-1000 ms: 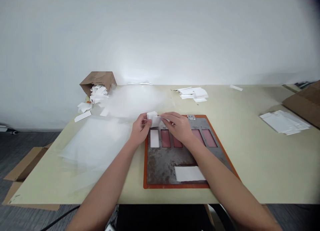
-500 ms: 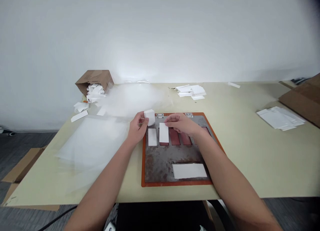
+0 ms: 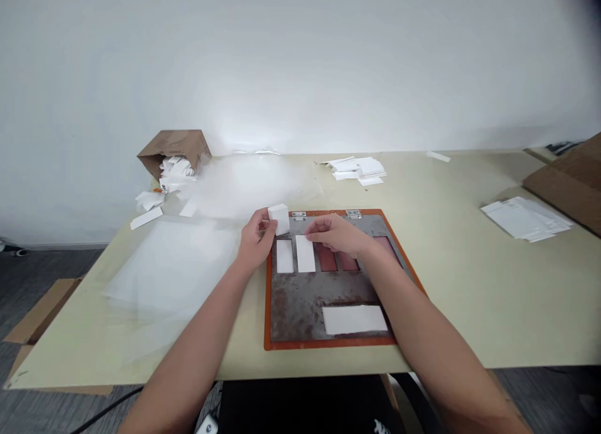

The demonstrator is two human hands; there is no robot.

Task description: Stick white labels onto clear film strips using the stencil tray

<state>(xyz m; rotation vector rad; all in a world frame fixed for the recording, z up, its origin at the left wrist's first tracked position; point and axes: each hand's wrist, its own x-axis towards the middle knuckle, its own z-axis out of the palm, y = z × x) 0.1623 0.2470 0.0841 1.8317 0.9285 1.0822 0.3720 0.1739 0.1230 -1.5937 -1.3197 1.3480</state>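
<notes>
card stack (image 3: 280, 219), white, pinched between the closed fingers (image 3: 268, 220) of the left hand (image 3: 255, 246) and raised just above the top edge of a rust-stained steel plate (image 3: 323, 302) with an orange border. right hand (image 3: 335, 235): fingers (image 3: 319, 231) slightly curled and open, gripping nothing, just beside the upper end of a white card (image 3: 305, 253) on the plate. second white card (image 3: 284, 256) lies directly below the left fingers. a wide white sheet (image 3: 354, 319) lies on the plate well below the right fingers. far left of the fingers, a tipped brown paper bag (image 3: 173, 147) spills white slips (image 3: 173, 177) onto the desk (image 3: 469, 296) — a loose pile of white cards (image 3: 357, 170) lies beyond them.
</notes>
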